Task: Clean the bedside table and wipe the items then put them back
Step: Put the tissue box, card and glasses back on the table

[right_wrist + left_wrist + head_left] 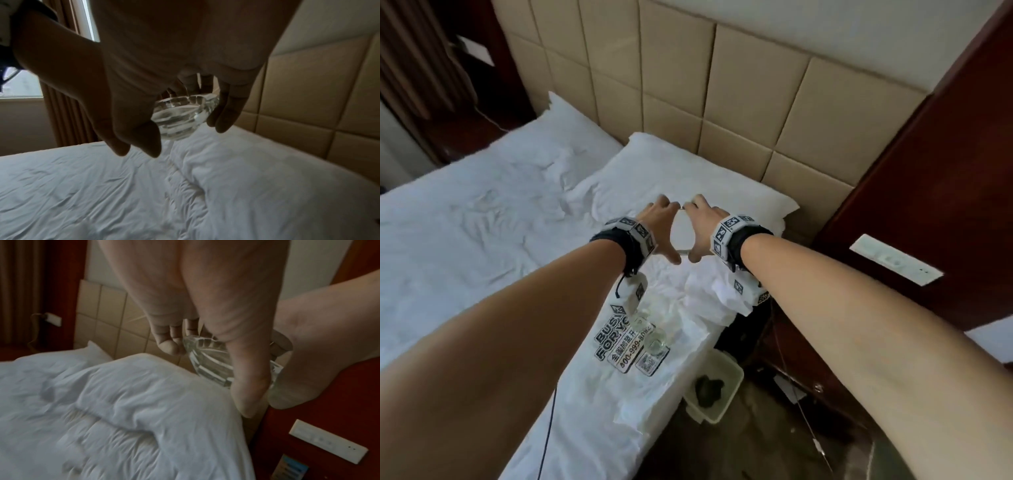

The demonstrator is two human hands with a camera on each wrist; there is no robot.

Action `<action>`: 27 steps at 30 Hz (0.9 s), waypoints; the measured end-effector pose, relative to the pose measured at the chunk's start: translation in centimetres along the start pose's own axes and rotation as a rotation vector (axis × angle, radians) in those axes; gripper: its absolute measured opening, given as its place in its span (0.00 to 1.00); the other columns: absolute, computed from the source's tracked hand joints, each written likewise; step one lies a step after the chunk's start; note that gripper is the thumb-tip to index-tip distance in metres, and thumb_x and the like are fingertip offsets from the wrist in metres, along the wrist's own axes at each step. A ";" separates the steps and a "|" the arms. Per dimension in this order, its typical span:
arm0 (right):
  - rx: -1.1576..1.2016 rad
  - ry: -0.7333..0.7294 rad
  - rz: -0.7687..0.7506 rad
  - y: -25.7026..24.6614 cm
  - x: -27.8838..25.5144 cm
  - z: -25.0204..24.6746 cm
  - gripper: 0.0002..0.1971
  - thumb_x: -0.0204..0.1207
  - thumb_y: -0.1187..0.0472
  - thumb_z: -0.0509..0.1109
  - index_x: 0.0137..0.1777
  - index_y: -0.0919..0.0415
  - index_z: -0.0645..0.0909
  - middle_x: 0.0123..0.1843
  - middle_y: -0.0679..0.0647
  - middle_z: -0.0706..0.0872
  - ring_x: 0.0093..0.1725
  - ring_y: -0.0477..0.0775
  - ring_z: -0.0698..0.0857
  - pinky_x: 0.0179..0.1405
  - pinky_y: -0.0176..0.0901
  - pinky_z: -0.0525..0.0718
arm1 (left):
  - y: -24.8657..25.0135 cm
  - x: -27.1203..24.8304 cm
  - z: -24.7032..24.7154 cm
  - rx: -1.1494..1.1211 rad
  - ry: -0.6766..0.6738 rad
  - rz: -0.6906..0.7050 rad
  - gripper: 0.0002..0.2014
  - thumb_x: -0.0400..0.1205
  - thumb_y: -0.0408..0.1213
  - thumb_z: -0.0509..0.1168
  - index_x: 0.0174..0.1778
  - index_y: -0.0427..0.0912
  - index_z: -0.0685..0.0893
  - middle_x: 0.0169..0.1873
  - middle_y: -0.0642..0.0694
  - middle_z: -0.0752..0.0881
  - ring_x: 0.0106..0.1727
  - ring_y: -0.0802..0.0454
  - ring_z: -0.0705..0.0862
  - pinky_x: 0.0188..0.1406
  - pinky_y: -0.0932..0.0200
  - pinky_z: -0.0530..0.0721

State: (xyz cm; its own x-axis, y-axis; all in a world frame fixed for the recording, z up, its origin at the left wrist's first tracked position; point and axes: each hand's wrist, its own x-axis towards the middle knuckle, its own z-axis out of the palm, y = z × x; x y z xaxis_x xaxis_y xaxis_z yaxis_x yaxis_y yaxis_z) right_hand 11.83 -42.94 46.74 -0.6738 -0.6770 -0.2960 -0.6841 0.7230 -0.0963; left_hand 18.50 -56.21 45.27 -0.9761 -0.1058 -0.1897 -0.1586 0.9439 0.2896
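Both hands grip one cut-glass ashtray (207, 363) between them: left hand (659, 226) and right hand (700, 224), fingers curled round its rim, holding it above the pillow (654, 171). Nearer, along the bed's (465, 222) right edge, lie two glasses (655, 342) on printed cards (619, 339). Beyond stands a padded headboard (722, 85).

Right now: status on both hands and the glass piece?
Left hand and right hand both grip the clear glass ashtray, held above the white pillow. Two glasses sit on the bed. Nothing blocking.
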 end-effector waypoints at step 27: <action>0.048 0.211 0.452 30.3 -29.3 -4.9 0.54 0.52 0.43 0.86 0.77 0.56 0.63 0.72 0.51 0.66 0.58 0.63 0.83 0.52 0.58 0.86 | 40.8 7.2 2.3 0.331 0.060 0.504 0.66 0.39 0.76 0.71 0.76 0.52 0.69 0.66 0.50 0.72 0.69 0.43 0.73 0.68 0.44 0.80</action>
State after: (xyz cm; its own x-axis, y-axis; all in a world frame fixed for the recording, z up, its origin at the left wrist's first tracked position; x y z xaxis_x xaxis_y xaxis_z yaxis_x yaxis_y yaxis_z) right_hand 9.43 -1.86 57.11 -0.9452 -0.3035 -0.1201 -0.2999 0.9528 -0.0480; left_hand 5.34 -17.75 53.59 -0.9272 0.3714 -0.0488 0.3709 0.9285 0.0206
